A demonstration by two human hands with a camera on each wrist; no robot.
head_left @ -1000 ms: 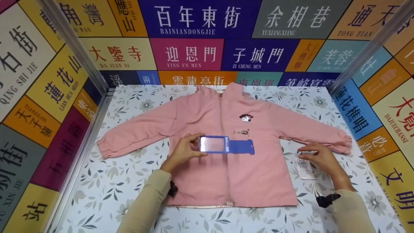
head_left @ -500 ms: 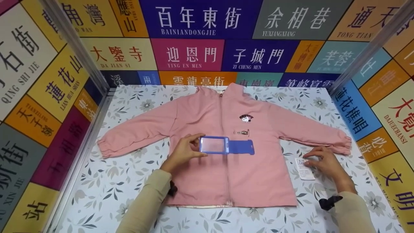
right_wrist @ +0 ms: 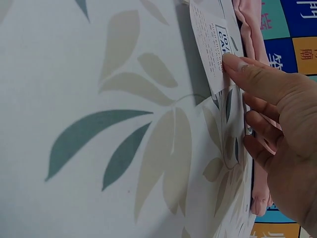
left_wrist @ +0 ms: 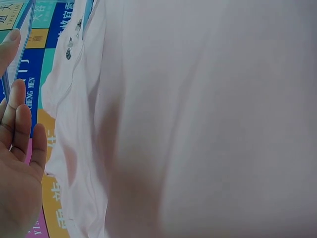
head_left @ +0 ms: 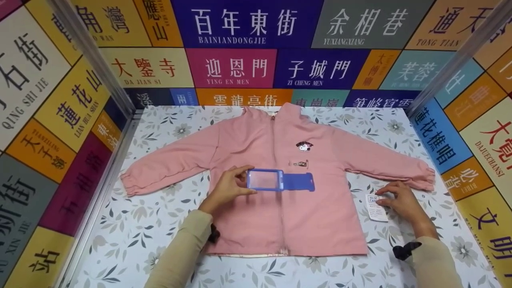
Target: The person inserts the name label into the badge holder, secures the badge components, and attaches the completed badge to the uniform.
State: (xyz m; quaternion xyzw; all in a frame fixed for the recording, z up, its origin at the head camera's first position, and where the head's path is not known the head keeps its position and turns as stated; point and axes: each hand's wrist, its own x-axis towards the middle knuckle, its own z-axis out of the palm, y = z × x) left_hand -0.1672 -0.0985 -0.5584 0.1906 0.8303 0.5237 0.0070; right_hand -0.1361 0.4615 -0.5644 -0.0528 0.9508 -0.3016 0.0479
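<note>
My left hand (head_left: 226, 187) grips the left end of a blue card holder (head_left: 264, 179) between thumb and fingers. The holder has a clear window, and its blue flap (head_left: 299, 181) lies folded out to the right, above the pink jacket (head_left: 320, 216). In the left wrist view, only an edge of the holder (left_wrist: 21, 54) shows by the thumb. To the right of the jacket, my right hand (head_left: 406, 202) pinches a small white printed card (head_left: 377, 211) at its upper right corner. The right wrist view shows the thumb on the face of the card (right_wrist: 210, 47), which stands tilted.
The jacket lies front up, zipped, with both sleeves spread out, on a white table cover (head_left: 120, 240) with a leaf print. A cartoon emblem (head_left: 304, 146) and a small metal clip (head_left: 301, 164) sit on its chest. Panels with printed signs (head_left: 232, 68) enclose the table's back and sides.
My right hand has drawn slightly back to the right, its fingertips now at the card's corner, and the card has shifted slightly. My left hand and the card holder have stayed in place.
</note>
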